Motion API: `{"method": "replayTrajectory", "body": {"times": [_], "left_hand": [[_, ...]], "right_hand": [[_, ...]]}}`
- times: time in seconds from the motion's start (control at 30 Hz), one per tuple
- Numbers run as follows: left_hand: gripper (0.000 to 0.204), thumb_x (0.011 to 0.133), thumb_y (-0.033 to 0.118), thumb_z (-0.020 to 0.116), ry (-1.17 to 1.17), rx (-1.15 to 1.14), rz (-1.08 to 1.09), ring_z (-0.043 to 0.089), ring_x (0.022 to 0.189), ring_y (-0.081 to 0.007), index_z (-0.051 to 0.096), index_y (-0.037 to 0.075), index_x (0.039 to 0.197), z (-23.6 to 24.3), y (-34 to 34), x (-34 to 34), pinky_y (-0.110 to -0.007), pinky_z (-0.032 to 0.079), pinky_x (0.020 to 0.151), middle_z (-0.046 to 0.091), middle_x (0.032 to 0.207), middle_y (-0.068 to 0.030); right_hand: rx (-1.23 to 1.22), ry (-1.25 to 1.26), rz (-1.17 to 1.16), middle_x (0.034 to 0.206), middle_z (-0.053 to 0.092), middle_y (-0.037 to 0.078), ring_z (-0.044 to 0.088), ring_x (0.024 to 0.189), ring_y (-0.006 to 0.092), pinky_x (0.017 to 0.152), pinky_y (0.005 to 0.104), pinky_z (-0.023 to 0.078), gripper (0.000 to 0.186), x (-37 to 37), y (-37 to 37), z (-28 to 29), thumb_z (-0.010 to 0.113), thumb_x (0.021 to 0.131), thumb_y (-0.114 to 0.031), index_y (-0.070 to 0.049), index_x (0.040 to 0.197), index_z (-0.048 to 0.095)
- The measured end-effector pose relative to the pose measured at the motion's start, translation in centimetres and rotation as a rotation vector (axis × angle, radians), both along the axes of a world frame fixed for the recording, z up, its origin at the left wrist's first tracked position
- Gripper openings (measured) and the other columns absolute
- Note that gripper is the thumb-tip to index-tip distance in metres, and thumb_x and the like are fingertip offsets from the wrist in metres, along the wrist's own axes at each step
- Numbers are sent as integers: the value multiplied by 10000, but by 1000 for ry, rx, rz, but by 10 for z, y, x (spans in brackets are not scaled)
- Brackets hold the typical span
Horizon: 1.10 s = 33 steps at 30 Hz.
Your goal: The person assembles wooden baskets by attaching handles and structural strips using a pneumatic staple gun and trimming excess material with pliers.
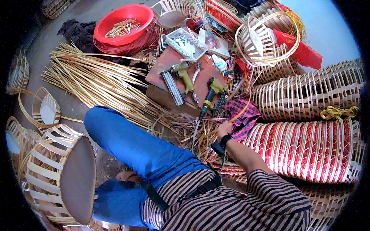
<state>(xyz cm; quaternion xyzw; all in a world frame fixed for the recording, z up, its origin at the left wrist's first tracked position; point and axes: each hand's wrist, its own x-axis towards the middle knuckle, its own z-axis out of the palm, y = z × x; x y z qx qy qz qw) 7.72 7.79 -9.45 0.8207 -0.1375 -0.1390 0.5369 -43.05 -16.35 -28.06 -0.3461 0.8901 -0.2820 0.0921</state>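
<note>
Where plaid cloth lies, the right hand holds a strip.

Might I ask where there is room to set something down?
Bare floor lies between the cane sticks and the left handled basket; the red board has a gap below the white tray. Crowded: around the lower nail gun and stacked baskets.

Laden reddish counter

On my feed, it carries one nail gun, a second nail gun, metal cutters and a white basket; beside it, I see a spread of pale sticks lying on the grey floor.
</note>
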Motion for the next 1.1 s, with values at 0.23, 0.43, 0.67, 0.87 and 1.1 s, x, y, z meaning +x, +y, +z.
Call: {"method": "replayTrajectory", "body": {"times": [0.23, 0.43, 0.67, 0.87, 1.1], "left_hand": [[446, 812, 302, 434, 22, -13, -20, 420, 1033, -214, 412, 14, 1152, -3, -7, 4, -330, 319, 885, 432, 1145, -138], [438, 815, 296, 430, 33, -5, -43, 416, 1038, -212, 414, 15, 1151, -7, -8, 9, -329, 314, 889, 428, 1150, -135], [429, 818, 288, 425, 44, -6, -66, 410, 1043, -211, 417, 17, 1150, -12, -8, 13, -328, 308, 895, 424, 1155, -131], [421, 821, 282, 421, 56, -6, -81, 405, 1047, -210, 419, 18, 1149, -19, -4, 21, -327, 304, 899, 421, 1160, -128], [412, 825, 275, 416, 66, -31, -93, 400, 1052, -208, 421, 19, 1148, -27, 1, 33, -326, 298, 904, 417, 1165, -124]], "right_hand": [[133, 520, 543, 609, 471, 150, 485, 585, 304, 526, 403, 373, 249, -127, 72, -20, 367, 799, -254, -22, 763, 449], [236, 375, 328, 612, 468, 158, 475, 581, 330, 513, 410, 369, 225, -80, 65, 88, 343, 821, -208, -29, 744, 456], [238, 575, 479, 688, 450, 176, 469, 608, 354, 512, 428, 373, 152, -85, 62, 150, 336, 821, -136, -13, 776, 414], [330, 750, 473, 700, 489, 193, 474, 660, 366, 565, 450, 348, 247, -111, 53, 177, 285, 865, -201, -16, 777, 424], [266, 748, 452, 632, 480, 185, 475, 582, 353, 508, 444, 361, 235, -106, 50, 220, 316, 863, -230, -29, 800, 423]]}}
